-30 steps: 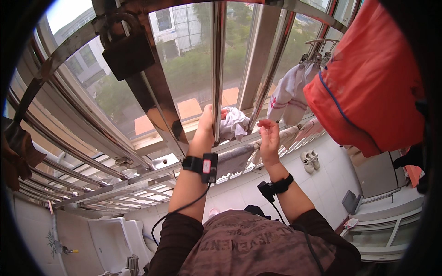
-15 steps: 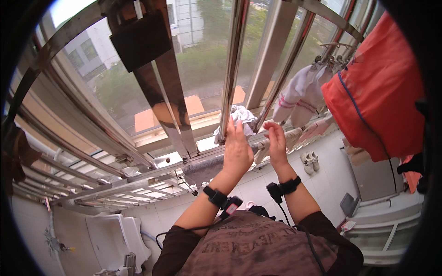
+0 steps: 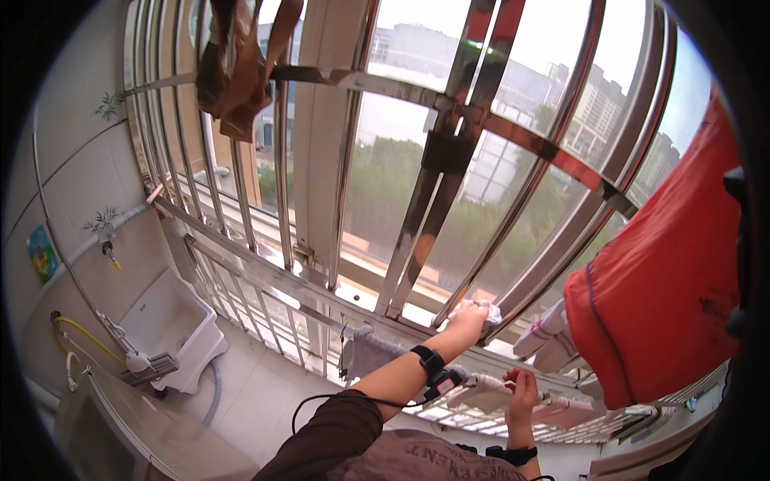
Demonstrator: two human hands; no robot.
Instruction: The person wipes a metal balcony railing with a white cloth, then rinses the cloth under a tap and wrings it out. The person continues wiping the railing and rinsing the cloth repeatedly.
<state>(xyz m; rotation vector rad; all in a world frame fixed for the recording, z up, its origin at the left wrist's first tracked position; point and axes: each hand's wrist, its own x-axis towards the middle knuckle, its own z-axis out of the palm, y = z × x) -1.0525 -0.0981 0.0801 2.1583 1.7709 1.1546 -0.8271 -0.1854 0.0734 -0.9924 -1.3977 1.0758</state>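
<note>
Reaching toward the lower window ledge (image 3: pixel 365 297), the left hand (image 3: pixel 468 316) lies against a crumpled white cloth (image 3: pixel 492 314), its fingers on the cloth's near side; whether they clamp it cannot be told. The cloth sits at ledge level, just right of the foot of a slanting metal bar (image 3: pixel 492 240), its left part hidden by the hand. The bars on either side leave a narrow gap there, so sideways room is tight. The right hand (image 3: pixel 521 390) is raised lower and to the right, fingers loosely bent and slightly apart, with open space between it and the left hand. A red garment (image 3: pixel 654 297) hangs farther right, its lower edge near the right hand's level; striped socks (image 3: pixel 547 333) hang between garment and cloth. A grey cloth (image 3: pixel 373 353) drapes over the lower rail, left of the left forearm.
</note>
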